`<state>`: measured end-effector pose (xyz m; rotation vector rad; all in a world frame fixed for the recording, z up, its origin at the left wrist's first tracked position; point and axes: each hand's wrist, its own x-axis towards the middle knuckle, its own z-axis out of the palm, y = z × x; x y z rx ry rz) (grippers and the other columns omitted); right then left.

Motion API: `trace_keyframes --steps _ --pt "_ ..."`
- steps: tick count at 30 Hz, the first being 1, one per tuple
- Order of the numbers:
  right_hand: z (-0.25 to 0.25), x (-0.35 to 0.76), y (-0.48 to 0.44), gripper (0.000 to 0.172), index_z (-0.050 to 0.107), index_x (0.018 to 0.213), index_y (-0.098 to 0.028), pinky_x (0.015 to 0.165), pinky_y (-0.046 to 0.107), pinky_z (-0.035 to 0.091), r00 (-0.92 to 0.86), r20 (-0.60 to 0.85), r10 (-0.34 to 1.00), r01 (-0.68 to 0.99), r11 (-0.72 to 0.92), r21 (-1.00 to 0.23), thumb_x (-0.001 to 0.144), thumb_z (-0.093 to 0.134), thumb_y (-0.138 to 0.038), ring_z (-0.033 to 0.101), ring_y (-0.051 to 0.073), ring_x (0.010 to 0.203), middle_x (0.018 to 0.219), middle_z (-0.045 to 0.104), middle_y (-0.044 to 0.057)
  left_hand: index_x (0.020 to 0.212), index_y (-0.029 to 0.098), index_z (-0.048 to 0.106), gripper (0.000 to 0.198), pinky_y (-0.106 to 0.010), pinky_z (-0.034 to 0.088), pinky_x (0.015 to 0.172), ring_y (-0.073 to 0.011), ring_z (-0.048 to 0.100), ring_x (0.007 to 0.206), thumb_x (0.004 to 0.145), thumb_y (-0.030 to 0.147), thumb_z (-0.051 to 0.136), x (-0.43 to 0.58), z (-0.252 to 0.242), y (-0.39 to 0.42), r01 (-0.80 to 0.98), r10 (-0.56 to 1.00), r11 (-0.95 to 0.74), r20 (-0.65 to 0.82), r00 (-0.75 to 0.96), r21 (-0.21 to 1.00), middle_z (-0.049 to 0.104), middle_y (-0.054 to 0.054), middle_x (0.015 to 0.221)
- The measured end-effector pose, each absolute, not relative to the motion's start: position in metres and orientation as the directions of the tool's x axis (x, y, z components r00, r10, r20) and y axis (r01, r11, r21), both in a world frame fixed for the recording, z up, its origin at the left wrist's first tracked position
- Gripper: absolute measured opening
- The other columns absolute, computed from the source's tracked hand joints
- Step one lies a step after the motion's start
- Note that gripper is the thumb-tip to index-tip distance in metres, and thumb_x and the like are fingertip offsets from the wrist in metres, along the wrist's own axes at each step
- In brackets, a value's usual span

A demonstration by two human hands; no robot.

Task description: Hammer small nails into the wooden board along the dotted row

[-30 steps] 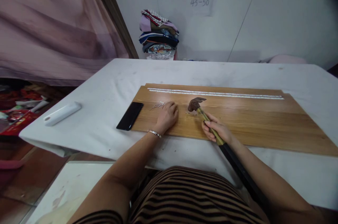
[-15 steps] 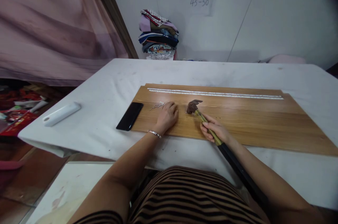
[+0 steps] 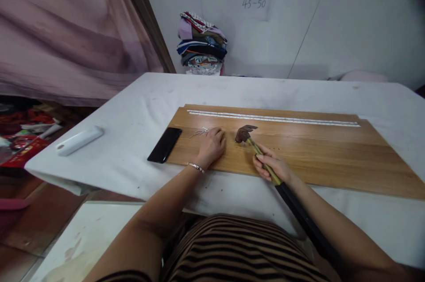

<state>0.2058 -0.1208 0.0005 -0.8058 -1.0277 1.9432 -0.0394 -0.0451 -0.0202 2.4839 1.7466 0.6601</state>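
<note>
My right hand (image 3: 270,162) is closed round the yellow shaft of a claw hammer (image 3: 272,176), above its black grip. The hammer's rusty brown head (image 3: 244,133) is low over the wooden board (image 3: 318,153); whether it touches the surface I cannot tell. To the left, my left hand (image 3: 212,144) rests palm down on the board, fingers loosely bent and holding nothing that I can see. Several thin nails (image 3: 200,132) lie in a small heap beside its fingers. A row of small dark spots (image 3: 274,148) shows on the board right of the hammer.
A black phone (image 3: 164,145) lies across the board's left end. Two white measuring strips (image 3: 272,118) run along its far side. On the white-covered table (image 3: 126,118) lies a white oblong object (image 3: 79,140). Folded clothes (image 3: 202,45) are stacked by the wall.
The view has shifted slightly. Both hands stay in nearly the same place, and the hammer is still in my right hand with its head hardly moved.
</note>
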Motion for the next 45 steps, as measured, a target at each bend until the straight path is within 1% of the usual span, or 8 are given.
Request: trace_keyframes --steps 8,12,20,27,32,36,41,45 --pt "0.0 0.199 -0.121 0.078 0.032 0.156 -0.026 0.031 0.017 0.03 -0.495 -0.182 0.849 -0.306 -0.367 -0.878 0.086 0.066 -0.034 0.037 0.005 0.036 0.065 0.051 -0.009 0.105 0.019 0.069 0.022 -0.042 0.042 0.108 -0.0253 0.056 0.12 0.095 0.023 0.05 -0.04 -0.023 -0.044 0.892 0.903 -0.369 0.326 0.278 0.262 0.065 -0.011 0.126" --pt "0.001 0.199 -0.121 0.079 0.031 0.156 -0.025 0.031 0.017 0.031 -0.478 -0.193 0.857 -0.294 -0.363 -0.884 0.086 0.065 -0.034 0.039 0.005 0.036 0.065 0.051 -0.009 0.105 0.019 0.069 0.022 -0.042 0.042 0.108 -0.0255 0.055 0.121 0.095 0.023 0.049 -0.04 -0.025 -0.044 0.893 0.908 -0.361 0.317 0.272 0.267 0.064 -0.011 0.128" --pt "-0.002 0.203 -0.121 0.075 0.036 0.153 -0.026 0.03 0.017 0.03 -0.469 -0.188 0.863 -0.31 -0.36 -0.88 0.086 0.067 -0.034 0.038 0.005 0.037 0.065 0.051 -0.009 0.102 0.02 0.07 0.021 -0.042 0.041 0.109 -0.0256 0.055 0.122 0.094 0.023 0.05 -0.039 -0.022 -0.044 0.887 0.913 -0.362 0.303 0.274 0.286 0.065 -0.01 0.126" --pt "-0.006 0.205 -0.119 0.074 0.037 0.152 -0.026 0.03 0.017 0.03 -0.47 -0.196 0.861 -0.294 -0.362 -0.884 0.085 0.067 -0.036 0.037 0.005 0.037 0.065 0.051 -0.009 0.1 0.02 0.07 0.022 -0.041 0.042 0.109 -0.0248 0.056 0.12 0.094 0.022 0.049 -0.039 -0.018 -0.045 0.885 0.917 -0.361 0.287 0.278 0.294 0.065 -0.01 0.124" --pt "-0.002 0.207 -0.119 0.075 0.034 0.152 -0.028 0.032 0.017 0.029 -0.477 -0.168 0.862 -0.3 -0.34 -0.892 0.086 0.067 -0.037 0.037 0.005 0.037 0.066 0.05 -0.009 0.103 0.019 0.07 0.022 -0.042 0.042 0.109 -0.0257 0.056 0.12 0.094 0.023 0.051 -0.038 -0.021 -0.044 0.885 0.915 -0.358 0.299 0.269 0.298 0.065 -0.011 0.125" --pt "0.003 0.209 -0.118 0.071 0.037 0.148 -0.029 0.032 0.017 0.028 -0.472 -0.16 0.867 -0.296 -0.327 -0.898 0.084 0.068 -0.037 0.036 0.005 0.038 0.066 0.05 -0.009 0.102 0.02 0.071 0.022 -0.042 0.042 0.109 -0.0251 0.057 0.118 0.093 0.022 0.051 -0.038 -0.021 -0.043 0.878 0.911 -0.37 0.303 0.279 0.305 0.067 -0.011 0.12" --pt "0.003 0.211 -0.116 0.07 0.037 0.144 -0.029 0.031 0.017 0.029 -0.464 -0.169 0.87 -0.287 -0.328 -0.9 0.083 0.069 -0.039 0.037 0.005 0.038 0.066 0.051 -0.01 0.101 0.019 0.071 0.023 -0.043 0.043 0.107 -0.0252 0.057 0.114 0.093 0.023 0.05 -0.038 -0.019 -0.042 0.877 0.911 -0.372 0.3 0.283 0.305 0.067 -0.012 0.117" --pt "0.003 0.21 -0.115 0.067 0.039 0.142 -0.03 0.032 0.017 0.028 -0.468 -0.174 0.867 -0.274 -0.33 -0.903 0.083 0.069 -0.04 0.036 0.005 0.037 0.066 0.05 -0.01 0.102 0.018 0.071 0.023 -0.043 0.042 0.107 -0.0257 0.057 0.115 0.092 0.022 0.051 -0.038 -0.02 -0.042 0.876 0.912 -0.368 0.302 0.276 0.311 0.067 -0.012 0.118"
